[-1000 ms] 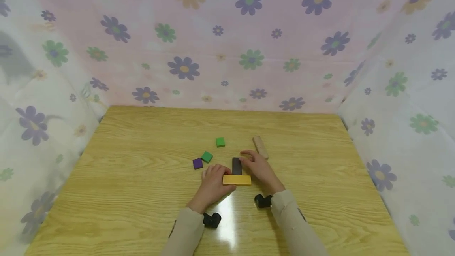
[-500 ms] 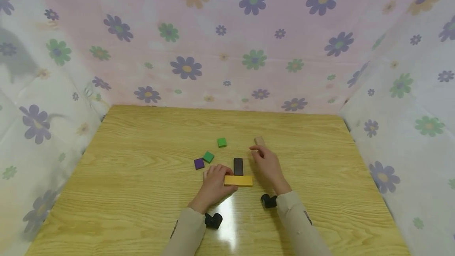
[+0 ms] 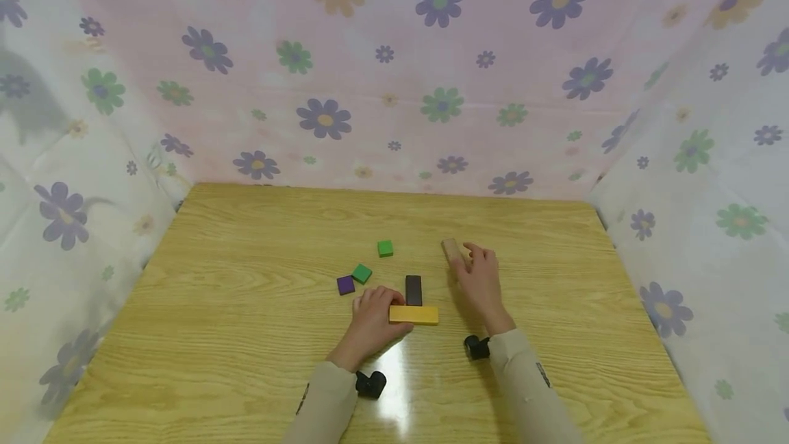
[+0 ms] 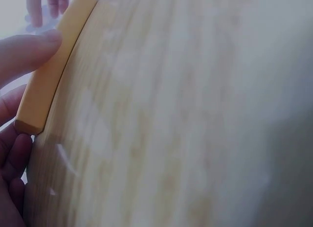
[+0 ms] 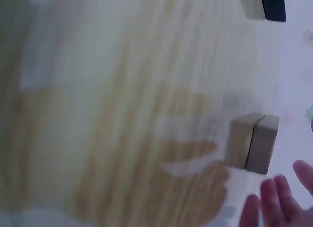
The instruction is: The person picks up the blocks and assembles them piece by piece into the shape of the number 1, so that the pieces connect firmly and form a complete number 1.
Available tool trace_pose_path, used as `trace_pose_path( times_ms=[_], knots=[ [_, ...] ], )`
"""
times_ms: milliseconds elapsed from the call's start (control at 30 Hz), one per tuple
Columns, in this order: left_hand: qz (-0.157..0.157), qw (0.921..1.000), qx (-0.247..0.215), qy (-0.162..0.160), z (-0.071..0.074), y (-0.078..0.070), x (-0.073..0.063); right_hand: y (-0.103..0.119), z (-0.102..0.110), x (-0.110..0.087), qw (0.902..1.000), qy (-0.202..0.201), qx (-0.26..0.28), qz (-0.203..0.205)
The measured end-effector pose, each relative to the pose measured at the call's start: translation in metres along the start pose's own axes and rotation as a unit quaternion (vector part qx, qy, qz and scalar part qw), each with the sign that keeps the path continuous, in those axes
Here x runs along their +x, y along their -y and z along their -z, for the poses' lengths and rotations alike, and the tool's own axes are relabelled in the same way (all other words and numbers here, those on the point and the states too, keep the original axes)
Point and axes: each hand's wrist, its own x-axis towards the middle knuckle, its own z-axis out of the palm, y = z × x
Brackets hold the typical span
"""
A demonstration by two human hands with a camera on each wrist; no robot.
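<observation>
My left hand (image 3: pixel 372 321) holds the left end of a long yellow block (image 3: pixel 414 315), thumb on its near side and fingers at its far side. A dark block (image 3: pixel 414 290) lies behind the yellow one, end-on to it. In the left wrist view the thumb (image 4: pixel 27 53) presses on the yellow block (image 4: pixel 54 73). My right hand (image 3: pixel 483 286) is beside a plain wooden block (image 3: pixel 451 250), fingers spread and partly overlapping its near end in the head view. The right wrist view shows the fingers (image 5: pixel 276 200) loosely bent close to the wooden block (image 5: pixel 263 145).
Left of the dark block lie a light green square tile (image 3: pixel 385 249), a darker green tile (image 3: pixel 361 273) and a purple tile (image 3: pixel 346 285). All rest on the wood-grain table (image 3: pixel 259 334). Flowered cloth (image 3: pixel 370 129) stands along the back and both sides.
My right hand has moved from the dark block rightward to the plain wooden block. My left hand stays on the yellow block.
</observation>
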Motion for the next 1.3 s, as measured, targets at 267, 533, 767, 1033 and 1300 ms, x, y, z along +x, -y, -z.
trace_pose_path(
  times_ms=[267,533,767,1033,1300],
  knots=[
    [0.003,1.0,-0.008,-0.004,0.0,0.0,-0.001,-0.007,0.006,0.014,0.9915,0.121,-0.045,0.017],
    [0.007,0.9998,-0.02,0.001,-0.001,-0.001,-0.002,0.0,0.008,0.02,0.9816,0.167,-0.089,-0.024],
    [0.008,0.9998,-0.019,0.007,0.0,-0.004,0.0,0.002,0.007,0.026,0.975,0.169,-0.143,-0.025],
    [0.005,0.9999,0.008,0.012,0.0,0.0,0.002,0.004,0.003,0.033,0.9712,0.16,-0.176,-0.02],
    [0.007,0.9998,0.012,0.013,-0.001,0.0,0.002,0.006,-0.003,0.039,0.969,0.151,-0.193,-0.028]
  ],
)
